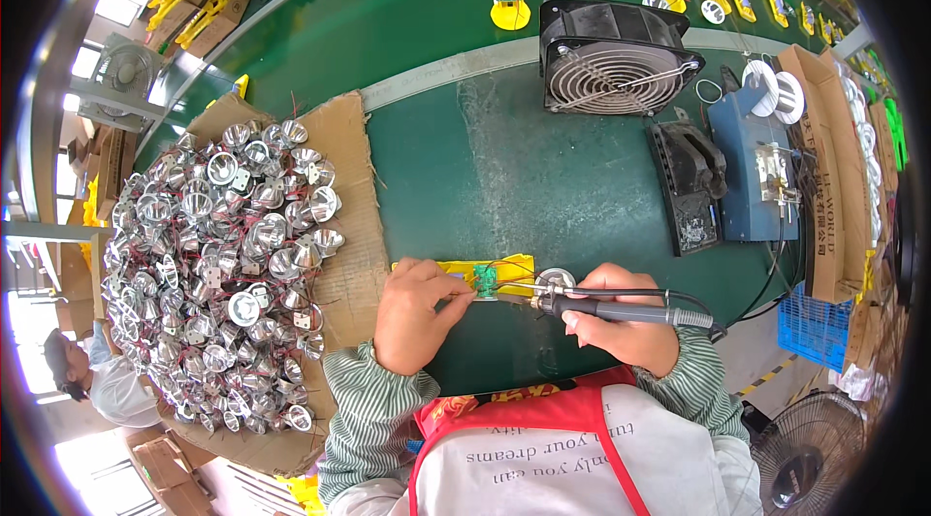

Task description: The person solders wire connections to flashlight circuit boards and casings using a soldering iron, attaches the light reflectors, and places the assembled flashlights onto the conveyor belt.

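Yellow housing [517,267] w/ green circuit board [486,276] lies on green table [436,177], near edge; silver reflector cup [556,277] at its R end. L hand [417,314]: thumb & index tips together by board (can't tell what's pinched, if anything). R hand [640,339]: fingers clamped on soldering iron [630,311], tip near board. Farther out: reflector pile [213,264] on cardboard [347,254] to L, blk fan [621,75] ahead & to R, blue box [734,147] farther R.

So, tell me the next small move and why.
Probably settle the tip of the soldering iron against the green circuit board: the right grip holds the iron, its tip at or near the board, with the left grip close by.
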### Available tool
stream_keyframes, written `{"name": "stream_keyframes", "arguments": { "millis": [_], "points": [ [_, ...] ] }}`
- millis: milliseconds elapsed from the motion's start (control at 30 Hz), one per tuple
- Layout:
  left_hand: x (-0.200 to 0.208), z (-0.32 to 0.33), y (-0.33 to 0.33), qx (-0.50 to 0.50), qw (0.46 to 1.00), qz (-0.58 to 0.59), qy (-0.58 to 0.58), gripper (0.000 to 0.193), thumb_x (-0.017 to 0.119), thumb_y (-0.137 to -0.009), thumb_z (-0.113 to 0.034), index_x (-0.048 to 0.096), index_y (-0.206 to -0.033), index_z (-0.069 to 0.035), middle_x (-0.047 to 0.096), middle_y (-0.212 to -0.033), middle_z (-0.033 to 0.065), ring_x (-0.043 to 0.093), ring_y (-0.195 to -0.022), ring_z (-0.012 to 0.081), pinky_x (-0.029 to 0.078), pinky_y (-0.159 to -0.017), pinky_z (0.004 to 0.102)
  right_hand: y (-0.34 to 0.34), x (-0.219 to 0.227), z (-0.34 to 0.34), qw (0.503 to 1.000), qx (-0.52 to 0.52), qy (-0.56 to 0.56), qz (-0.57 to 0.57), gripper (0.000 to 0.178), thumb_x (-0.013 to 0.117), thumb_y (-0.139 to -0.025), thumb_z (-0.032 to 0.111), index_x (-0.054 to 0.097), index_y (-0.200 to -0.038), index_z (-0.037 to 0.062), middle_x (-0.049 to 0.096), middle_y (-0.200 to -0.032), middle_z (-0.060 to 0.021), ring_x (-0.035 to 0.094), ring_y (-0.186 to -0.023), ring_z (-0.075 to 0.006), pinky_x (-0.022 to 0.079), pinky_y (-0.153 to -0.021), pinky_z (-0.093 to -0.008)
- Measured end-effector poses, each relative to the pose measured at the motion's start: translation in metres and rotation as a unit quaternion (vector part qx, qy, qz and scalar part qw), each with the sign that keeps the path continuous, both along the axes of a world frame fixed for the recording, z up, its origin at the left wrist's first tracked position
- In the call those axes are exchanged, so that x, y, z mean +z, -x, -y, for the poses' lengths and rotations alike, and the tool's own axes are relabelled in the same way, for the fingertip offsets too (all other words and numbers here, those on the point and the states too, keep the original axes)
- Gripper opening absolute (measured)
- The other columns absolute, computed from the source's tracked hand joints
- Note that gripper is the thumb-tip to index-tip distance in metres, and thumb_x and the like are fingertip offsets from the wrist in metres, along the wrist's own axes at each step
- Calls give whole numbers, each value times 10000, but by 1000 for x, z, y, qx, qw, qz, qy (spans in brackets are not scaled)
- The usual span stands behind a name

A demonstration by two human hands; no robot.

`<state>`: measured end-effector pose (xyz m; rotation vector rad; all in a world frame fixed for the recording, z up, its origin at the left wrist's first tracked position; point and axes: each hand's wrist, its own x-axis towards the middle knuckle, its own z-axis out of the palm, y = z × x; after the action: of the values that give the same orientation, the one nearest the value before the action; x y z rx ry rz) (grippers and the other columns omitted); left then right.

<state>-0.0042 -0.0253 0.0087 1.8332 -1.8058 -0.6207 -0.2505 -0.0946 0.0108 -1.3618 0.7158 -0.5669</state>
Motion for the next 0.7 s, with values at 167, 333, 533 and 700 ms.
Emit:
{"name": "stream_keyframes", "arguments": {
  "millis": [167,333,533,700],
  "points": [
    [2,4,-2,-19,1000,-4,-7,69,678,-682,-84,671,-746,-61,580,-717,77,516,-748,272,420,-667,368,-3,-5,1,1000,8,8,14,126,592,-787,-11,517,-883,-41,627,-747,-122,624,-642,-131,508,-525,-239],
    [3,7,-4,-35,999,7,-16,71,682,-679,-86,669,-741,-55,563,-700,80,504,-728,276,418,-657,373,-4,-5,1,1000,5,16,2,119,596,-790,-9,516,-875,-35,626,-744,-113,621,-639,-121,505,-524,-234],
    [8,10,-4,-57,998,20,-22,56,672,-680,-84,670,-734,-67,554,-688,84,499,-714,280,415,-645,376,-1,-7,-1,988,37,131,-72,125,611,-788,-1,519,-867,-28,626,-727,-103,619,-615,-112,498,-518,-227],
    [9,11,-5,-69,997,21,-28,50,662,-680,-89,670,-727,-74,555,-688,85,499,-705,280,416,-642,377,1,-10,-4,987,30,138,-73,133,621,-778,-1,527,-868,-28,626,-726,-105,620,-608,-114,497,-516,-228]
  ]
}}
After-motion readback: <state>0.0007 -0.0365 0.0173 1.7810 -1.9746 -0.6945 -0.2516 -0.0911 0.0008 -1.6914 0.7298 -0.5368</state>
